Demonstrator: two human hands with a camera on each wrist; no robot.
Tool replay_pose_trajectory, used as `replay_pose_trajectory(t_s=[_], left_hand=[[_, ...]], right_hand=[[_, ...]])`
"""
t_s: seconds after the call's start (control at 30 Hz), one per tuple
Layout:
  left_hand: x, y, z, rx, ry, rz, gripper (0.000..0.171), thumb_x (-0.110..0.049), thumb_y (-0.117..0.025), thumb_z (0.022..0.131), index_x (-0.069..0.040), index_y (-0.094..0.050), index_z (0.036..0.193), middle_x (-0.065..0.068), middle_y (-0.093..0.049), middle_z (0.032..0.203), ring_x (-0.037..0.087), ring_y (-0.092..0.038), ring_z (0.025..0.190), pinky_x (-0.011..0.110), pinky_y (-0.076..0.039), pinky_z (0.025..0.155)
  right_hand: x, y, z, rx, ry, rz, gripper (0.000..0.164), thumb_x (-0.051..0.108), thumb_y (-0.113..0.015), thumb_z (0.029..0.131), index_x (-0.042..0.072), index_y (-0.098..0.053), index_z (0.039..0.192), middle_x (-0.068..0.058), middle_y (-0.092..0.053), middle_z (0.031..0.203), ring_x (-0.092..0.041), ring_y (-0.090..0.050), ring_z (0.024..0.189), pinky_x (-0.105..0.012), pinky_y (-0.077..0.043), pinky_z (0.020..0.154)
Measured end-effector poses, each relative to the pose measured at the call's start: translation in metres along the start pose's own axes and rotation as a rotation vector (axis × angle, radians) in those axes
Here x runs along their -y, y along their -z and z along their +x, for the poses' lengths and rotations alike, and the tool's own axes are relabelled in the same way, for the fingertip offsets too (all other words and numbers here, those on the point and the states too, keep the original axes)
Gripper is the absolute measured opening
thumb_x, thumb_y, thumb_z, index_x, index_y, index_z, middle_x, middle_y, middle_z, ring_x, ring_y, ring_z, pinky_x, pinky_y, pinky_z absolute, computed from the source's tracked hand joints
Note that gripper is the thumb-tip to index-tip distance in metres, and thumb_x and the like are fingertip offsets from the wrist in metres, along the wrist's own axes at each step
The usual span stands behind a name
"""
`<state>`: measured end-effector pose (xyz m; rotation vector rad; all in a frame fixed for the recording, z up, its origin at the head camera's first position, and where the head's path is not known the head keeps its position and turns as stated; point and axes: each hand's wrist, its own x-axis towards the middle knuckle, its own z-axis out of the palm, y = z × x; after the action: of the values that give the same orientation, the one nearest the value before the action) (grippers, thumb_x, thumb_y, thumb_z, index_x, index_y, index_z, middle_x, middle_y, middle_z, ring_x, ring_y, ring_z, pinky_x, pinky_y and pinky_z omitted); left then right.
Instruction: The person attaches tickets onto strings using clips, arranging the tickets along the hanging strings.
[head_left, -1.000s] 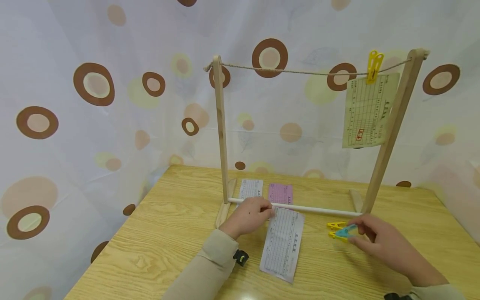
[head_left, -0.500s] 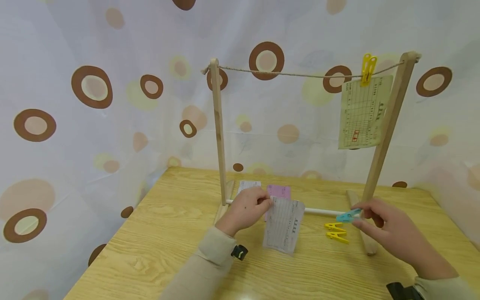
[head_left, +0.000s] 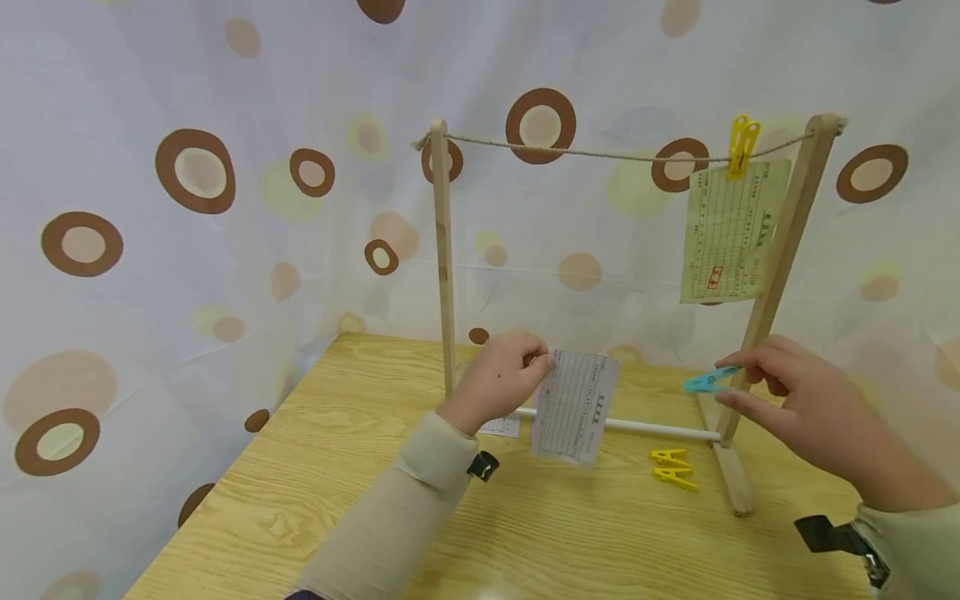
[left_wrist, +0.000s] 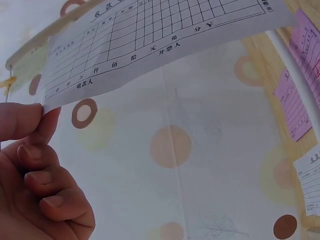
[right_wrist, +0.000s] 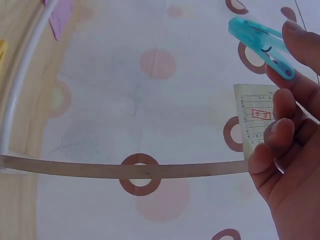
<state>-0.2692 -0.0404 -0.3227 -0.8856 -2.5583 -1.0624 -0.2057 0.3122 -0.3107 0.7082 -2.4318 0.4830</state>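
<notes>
My left hand (head_left: 504,375) pinches a white printed receipt slip (head_left: 576,407) by its upper left corner, and the slip hangs above the table in front of the white bar. In the left wrist view the same slip (left_wrist: 165,42) spreads out from between thumb and forefinger. At the right, my right hand (head_left: 813,408) pinches a light blue clothespin (head_left: 708,381) by its handle ends, beside the rack's right post. Overhead, a rope (head_left: 570,152) runs between the two posts. A yellow clothespin (head_left: 741,150) fastens a pale green receipt slip (head_left: 731,233) to its right end.
Two yellow clothespins (head_left: 673,468) lie on the wooden table (head_left: 337,492) near the rack's right foot (head_left: 733,483). A white bar (head_left: 660,429) joins the posts low down. Pink slips (left_wrist: 295,102) and another white slip (left_wrist: 311,182) lie on the table behind my left hand.
Both hands have risen. The left has lifted the white slip off the table, and the right has carried the light blue clothespin up and away from the yellow ones.
</notes>
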Motion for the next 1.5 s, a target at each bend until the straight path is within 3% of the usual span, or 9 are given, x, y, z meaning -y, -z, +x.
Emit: replay_pose_trajectory(t_s=[0.43,0.67,0.9,1.13,1.37,1.5], left_hand=[[-0.021,0.028,0.027,-0.048,-0.076,0.114,0.021,-0.023,-0.057,0.103,-0.013,-0.071,0.091,-0.001,-0.06,0.086,0.014,-0.049,0.072,0.027,-0.038,0.063],[-0.029,0.039,0.036,-0.061,-0.097,0.125,0.025,-0.023,-0.055,0.105,-0.014,-0.065,0.083,0.001,-0.054,0.078,0.015,-0.044,0.067,0.027,-0.035,0.061],[-0.035,0.048,0.053,-0.07,-0.082,0.109,0.026,-0.025,-0.054,0.105,-0.012,-0.065,0.086,0.002,-0.056,0.082,0.015,-0.044,0.066,0.028,-0.035,0.061],[-0.045,0.056,0.076,-0.113,-0.088,0.128,0.024,-0.024,-0.054,0.105,-0.013,-0.069,0.09,-0.001,-0.063,0.085,0.014,-0.048,0.065,0.027,-0.038,0.061],[-0.057,0.064,0.097,-0.098,-0.092,0.161,0.024,-0.024,-0.052,0.106,-0.013,-0.07,0.095,-0.003,-0.065,0.094,0.012,-0.056,0.079,0.026,-0.043,0.07],[-0.067,0.07,0.11,-0.092,-0.094,0.161,0.024,-0.024,-0.051,0.106,-0.013,-0.071,0.097,-0.004,-0.066,0.095,0.011,-0.057,0.083,0.024,-0.043,0.073]], right_hand=[[0.017,0.042,0.04,-0.035,0.019,-0.123,0.029,0.018,-0.084,0.084,0.012,-0.073,0.109,0.008,-0.051,0.087,-0.009,-0.037,0.075,-0.02,-0.03,0.065],[0.025,0.058,0.061,-0.037,0.045,-0.154,0.026,0.018,-0.083,0.085,0.008,-0.072,0.106,0.007,-0.049,0.085,-0.009,-0.035,0.075,-0.021,-0.029,0.063],[0.038,0.079,0.092,-0.018,0.067,-0.23,0.03,0.017,-0.083,0.085,0.005,-0.074,0.111,-0.001,-0.051,0.087,-0.016,-0.041,0.073,-0.032,-0.037,0.059],[0.045,0.097,0.126,-0.009,0.142,-0.313,0.033,0.02,-0.08,0.089,0.005,-0.072,0.117,-0.009,-0.055,0.093,-0.023,-0.048,0.076,-0.041,-0.041,0.059],[0.054,0.115,0.16,0.02,0.088,-0.344,0.036,0.026,-0.072,0.097,0.002,-0.067,0.124,-0.007,-0.049,0.087,-0.025,-0.042,0.073,-0.039,-0.036,0.06],[0.059,0.126,0.179,0.021,0.063,-0.338,0.03,0.025,-0.07,0.098,0.003,-0.069,0.118,-0.007,-0.048,0.085,-0.023,-0.042,0.072,-0.035,-0.032,0.062]])
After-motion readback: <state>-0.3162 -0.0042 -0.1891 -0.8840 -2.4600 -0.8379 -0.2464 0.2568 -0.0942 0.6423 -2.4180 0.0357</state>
